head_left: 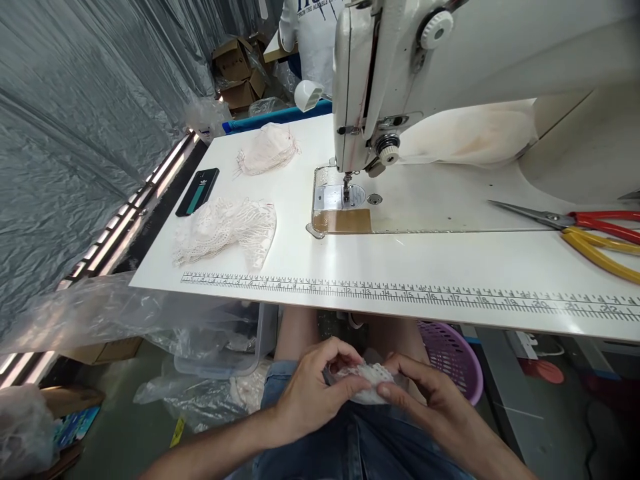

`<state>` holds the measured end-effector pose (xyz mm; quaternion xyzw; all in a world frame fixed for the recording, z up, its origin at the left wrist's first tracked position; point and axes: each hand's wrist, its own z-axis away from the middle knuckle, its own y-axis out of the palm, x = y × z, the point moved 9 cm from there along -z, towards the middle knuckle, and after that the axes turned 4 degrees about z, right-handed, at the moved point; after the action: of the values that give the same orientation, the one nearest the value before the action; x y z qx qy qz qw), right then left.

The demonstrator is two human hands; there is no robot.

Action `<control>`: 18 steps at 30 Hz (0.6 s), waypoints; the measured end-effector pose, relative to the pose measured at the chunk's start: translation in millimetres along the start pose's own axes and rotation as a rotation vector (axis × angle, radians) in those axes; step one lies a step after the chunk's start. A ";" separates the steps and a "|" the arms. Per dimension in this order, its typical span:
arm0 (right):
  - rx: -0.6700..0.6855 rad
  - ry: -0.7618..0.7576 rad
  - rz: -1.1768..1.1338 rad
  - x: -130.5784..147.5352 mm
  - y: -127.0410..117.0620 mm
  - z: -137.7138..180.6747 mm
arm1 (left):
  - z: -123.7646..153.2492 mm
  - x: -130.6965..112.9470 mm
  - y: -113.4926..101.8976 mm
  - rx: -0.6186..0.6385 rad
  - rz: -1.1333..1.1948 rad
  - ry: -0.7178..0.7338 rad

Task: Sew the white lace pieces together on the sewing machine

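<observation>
Lace piece [373, 377] gripped low, in front of the white table [425, 260]

The lace piece sits between the person's two hands, over the lap in blue denim shorts [345, 443] and below the table's front edge. The left hand [317, 390] pinches its left part, thumb on top and fingers curled behind. The right hand [435, 400] has the other end between its thumb and bent fingers. How many layers are in the grip cannot be told.

On the table, a heap of white lace [227, 230] lies at the left, touching or just beside a black phone [197, 191]. A paler stack of cloth [269, 150] lies behind. A printed ruler scale [400, 292] runs along the front edge. The sewing machine [475, 50] stands at centre and right; scissors [595, 227] with red and yellow handles lie at the far right, tips pointing left.

Under the table, a purple basket [473, 373] stands to the right of the legs and a clear plastic bin [267, 327] to the left. Beyond the table is a person in a white shirt [315, 50].
</observation>
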<state>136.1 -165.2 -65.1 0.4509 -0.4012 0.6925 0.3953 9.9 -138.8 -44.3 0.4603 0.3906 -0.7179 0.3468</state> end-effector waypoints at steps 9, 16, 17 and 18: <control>-0.053 -0.003 0.050 5.0 -1.7 2.1 | 0.1 -8.2 -4.2 -0.068 -0.062 0.082; -0.079 0.005 0.018 1.4 -2.4 -0.2 | 6.9 -26.2 -2.3 -0.062 -0.105 0.342; -0.078 0.007 0.019 0.5 -1.9 -0.7 | 8.2 -27.5 -1.7 -0.054 -0.115 0.365; -0.076 0.006 0.020 -0.3 -1.4 -1.1 | 9.3 -28.4 -1.0 -0.046 -0.123 0.384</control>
<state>137.1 -163.7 -65.5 0.4292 -0.4307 0.6820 0.4063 14.9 -142.5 -15.1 0.5559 0.4932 -0.6277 0.2316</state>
